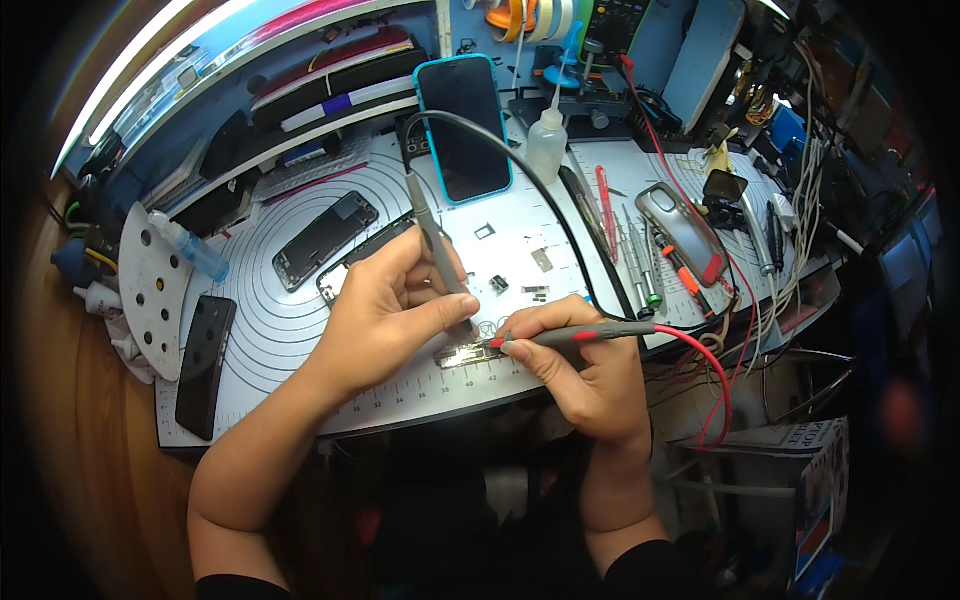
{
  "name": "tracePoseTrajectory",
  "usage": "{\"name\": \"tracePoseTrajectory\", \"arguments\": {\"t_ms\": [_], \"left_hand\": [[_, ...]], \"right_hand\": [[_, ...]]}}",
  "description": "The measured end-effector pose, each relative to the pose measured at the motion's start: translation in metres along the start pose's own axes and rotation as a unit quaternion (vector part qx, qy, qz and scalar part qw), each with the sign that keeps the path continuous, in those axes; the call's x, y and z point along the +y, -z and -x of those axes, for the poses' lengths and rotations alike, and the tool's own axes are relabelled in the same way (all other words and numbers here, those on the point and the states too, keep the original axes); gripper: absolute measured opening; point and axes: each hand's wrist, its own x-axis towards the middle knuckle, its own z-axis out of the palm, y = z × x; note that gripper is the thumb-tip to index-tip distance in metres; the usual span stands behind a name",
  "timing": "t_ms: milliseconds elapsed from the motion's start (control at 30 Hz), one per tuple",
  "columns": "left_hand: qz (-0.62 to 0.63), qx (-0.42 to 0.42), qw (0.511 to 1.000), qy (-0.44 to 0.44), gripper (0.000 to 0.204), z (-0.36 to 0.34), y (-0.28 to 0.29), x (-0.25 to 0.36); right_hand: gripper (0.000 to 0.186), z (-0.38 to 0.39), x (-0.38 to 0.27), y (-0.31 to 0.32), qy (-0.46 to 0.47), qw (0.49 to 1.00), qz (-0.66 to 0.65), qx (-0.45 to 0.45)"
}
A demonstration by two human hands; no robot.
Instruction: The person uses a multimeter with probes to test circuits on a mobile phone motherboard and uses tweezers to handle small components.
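My left hand (385, 310) is closed around a grey pen-shaped probe (432, 228), held steeply with its lead rising from the top. In my right hand (585, 365), a grey and red test probe (610, 331) lies almost level, its red lead curving off to the right. Both probes point down to a small phone circuit board (462, 355) lying on the mat near its front edge. Whether the tips touch the board is too small to tell. Behind my left hand lies an open phone housing (350, 268), partly hidden by the hand.
The work mat (250, 345) carries a detached phone screen (325, 240), a dark phone (206, 367), and small loose parts (499, 284). A blue-edged phone (463, 125) leans at the back beside a dropper bottle (546, 145). Screwdrivers (637, 255) and a phone back (680, 230) lie right.
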Motion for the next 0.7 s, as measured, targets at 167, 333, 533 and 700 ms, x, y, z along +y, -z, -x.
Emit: {"name": "tracePoseTrajectory", "arguments": {"t_ms": [167,333,533,700], "left_hand": [[0.027,-0.002,1.0,0.01,0.026,0.0001,-0.0026,0.0063],[0.034,-0.002,0.999,0.011,0.027,-0.0003,-0.0027,0.0051],[0.033,0.001,0.999,0.014,0.028,0.0001,-0.0019,0.0036],[0.032,-0.001,0.999,0.018,0.028,-0.0005,-0.0024,0.0048]], "right_hand": [[0.006,0.0013,0.0006,-0.0005,-0.01,1.0,-0.012,0.002],[0.007,0.0011,0.0019,-0.001,0.004,1.0,-0.015,0.008],[0.008,0.001,0.0029,-0.0013,-0.001,1.0,-0.014,0.01],[0.008,0.0006,0.0041,-0.0009,0.005,1.0,-0.013,0.012]]}}
